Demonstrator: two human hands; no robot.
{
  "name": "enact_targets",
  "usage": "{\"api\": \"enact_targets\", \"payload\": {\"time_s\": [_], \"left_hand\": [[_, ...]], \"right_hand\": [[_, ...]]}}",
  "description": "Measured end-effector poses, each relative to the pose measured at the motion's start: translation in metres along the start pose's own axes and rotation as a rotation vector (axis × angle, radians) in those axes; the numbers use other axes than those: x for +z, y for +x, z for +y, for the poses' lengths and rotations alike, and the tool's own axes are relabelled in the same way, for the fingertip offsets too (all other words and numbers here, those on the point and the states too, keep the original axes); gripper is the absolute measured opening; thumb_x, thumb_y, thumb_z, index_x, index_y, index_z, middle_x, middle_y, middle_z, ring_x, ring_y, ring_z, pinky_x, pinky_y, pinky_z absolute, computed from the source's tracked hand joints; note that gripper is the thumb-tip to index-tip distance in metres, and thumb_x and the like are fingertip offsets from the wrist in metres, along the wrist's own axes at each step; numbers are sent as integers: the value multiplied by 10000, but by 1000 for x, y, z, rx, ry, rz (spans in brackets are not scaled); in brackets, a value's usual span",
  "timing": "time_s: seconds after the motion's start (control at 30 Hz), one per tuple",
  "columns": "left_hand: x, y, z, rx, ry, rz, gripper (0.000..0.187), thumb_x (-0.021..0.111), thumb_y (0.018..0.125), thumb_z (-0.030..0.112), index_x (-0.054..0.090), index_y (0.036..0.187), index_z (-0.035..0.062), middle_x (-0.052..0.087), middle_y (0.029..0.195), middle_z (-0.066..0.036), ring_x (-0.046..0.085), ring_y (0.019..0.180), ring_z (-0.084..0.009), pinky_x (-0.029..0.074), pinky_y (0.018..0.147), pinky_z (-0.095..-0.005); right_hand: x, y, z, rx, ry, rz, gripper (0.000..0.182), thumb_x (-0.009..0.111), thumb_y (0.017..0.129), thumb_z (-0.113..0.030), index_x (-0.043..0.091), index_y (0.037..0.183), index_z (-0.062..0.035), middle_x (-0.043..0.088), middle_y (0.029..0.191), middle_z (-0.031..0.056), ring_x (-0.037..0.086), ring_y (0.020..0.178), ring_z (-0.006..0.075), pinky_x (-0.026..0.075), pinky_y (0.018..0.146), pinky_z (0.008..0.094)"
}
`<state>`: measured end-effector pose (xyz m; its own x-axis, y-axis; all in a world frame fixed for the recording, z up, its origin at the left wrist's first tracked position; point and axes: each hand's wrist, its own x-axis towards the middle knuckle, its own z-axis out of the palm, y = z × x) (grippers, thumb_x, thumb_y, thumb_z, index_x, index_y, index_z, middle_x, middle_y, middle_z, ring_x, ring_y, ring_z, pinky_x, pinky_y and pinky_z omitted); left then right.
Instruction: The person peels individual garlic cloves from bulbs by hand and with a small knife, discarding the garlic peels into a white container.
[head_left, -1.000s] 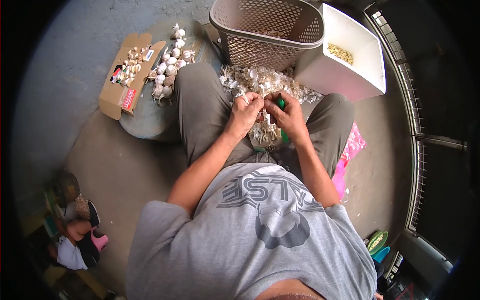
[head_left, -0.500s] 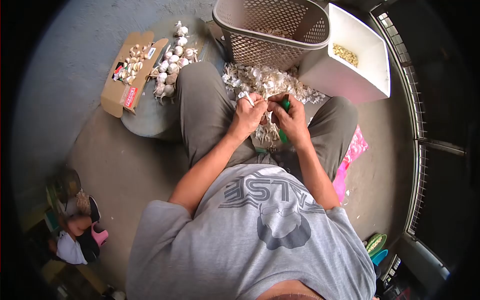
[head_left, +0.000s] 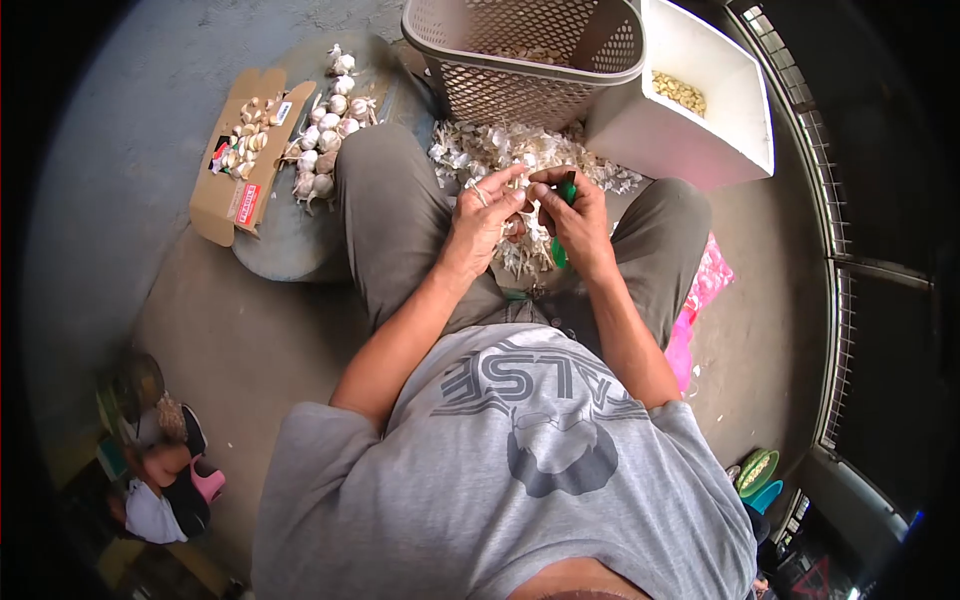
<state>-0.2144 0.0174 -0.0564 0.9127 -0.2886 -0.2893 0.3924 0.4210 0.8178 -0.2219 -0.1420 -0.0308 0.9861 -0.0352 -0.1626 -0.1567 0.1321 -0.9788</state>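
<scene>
Above the heap of garlic skins [head_left: 480, 150] between my knees, my two hands nearly meet. My left hand [head_left: 478, 222] is closed on a piece of garlic [head_left: 478, 195], whose pale stalk pokes out between the fingers; the rest is mostly hidden. A green-handled knife [head_left: 558, 252] lies across the palm of my right hand [head_left: 580, 222], with its fingers wrapped round it. My right thumb and fingertips touch the garlic at my left fingertips. The knife's blade cannot be made out.
On a round stool at left are garlic bulbs [head_left: 328, 140] and a cardboard box [head_left: 215, 195] with loose cloves. A plastic basket [head_left: 490, 90] and a white foam box [head_left: 690, 150] holding peeled cloves stand ahead. A pink bag [head_left: 708, 275] lies right; another person [head_left: 165, 470] sits lower left.
My left fingers have spread and shifted slightly, and the stalk now points differently between them. My right hand keeps the knife. The whole view has shifted a little.
</scene>
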Motion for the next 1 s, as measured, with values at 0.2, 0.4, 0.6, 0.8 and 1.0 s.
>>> {"api": "enact_targets", "payload": {"time_s": [0.2, 0.4, 0.6, 0.8, 1.0], "left_hand": [[-4, -7, 1, -45, -6, -35, 300, 662, 1002, 180, 666, 1234, -12, 663, 823, -19, 586, 620, -67, 477, 550, -207], [-6, -4, -2, 29, 106, 22, 216, 657, 1006, 210, 696, 1031, -1, 613, 790, 14, 553, 638, -55, 493, 547, -220], [2, -6, -4, 74, 204, 91, 233, 635, 1012, 221, 652, 935, 1, 606, 756, -1, 554, 621, -62, 500, 548, -232], [2, -3, -14, 157, 205, 141, 260, 587, 1028, 225, 632, 947, -18, 594, 747, -13, 557, 611, -73, 500, 550, -249], [-1, -3, -12, 126, 252, 123, 257, 599, 1021, 242, 633, 963, -6, 586, 756, -10, 552, 607, -76, 499, 550, -247]], "right_hand": [[-13, 6, 5, 5, 200, 52, 105, 667, 988, -76, 655, 1071, -13, 659, 793, 1, 575, 572, 62, 444, 485, 224], [-4, -2, 8, -16, -52, -96, 92, 673, 974, -52, 700, 1049, -5, 682, 813, 5, 579, 615, 55, 457, 529, 221], [7, -7, 4, 29, 26, -20, 167, 652, 993, -60, 648, 1142, 15, 668, 800, 14, 606, 624, 69, 457, 509, 219], [14, -11, -4, 45, 0, -49, 239, 695, 977, -94, 628, 1169, 33, 649, 780, 12, 562, 585, 68, 439, 507, 217], [3, -5, 4, 50, 3, -71, 242, 697, 970, -67, 642, 1186, 28, 638, 793, -8, 511, 572, 40, 397, 490, 206]]}}
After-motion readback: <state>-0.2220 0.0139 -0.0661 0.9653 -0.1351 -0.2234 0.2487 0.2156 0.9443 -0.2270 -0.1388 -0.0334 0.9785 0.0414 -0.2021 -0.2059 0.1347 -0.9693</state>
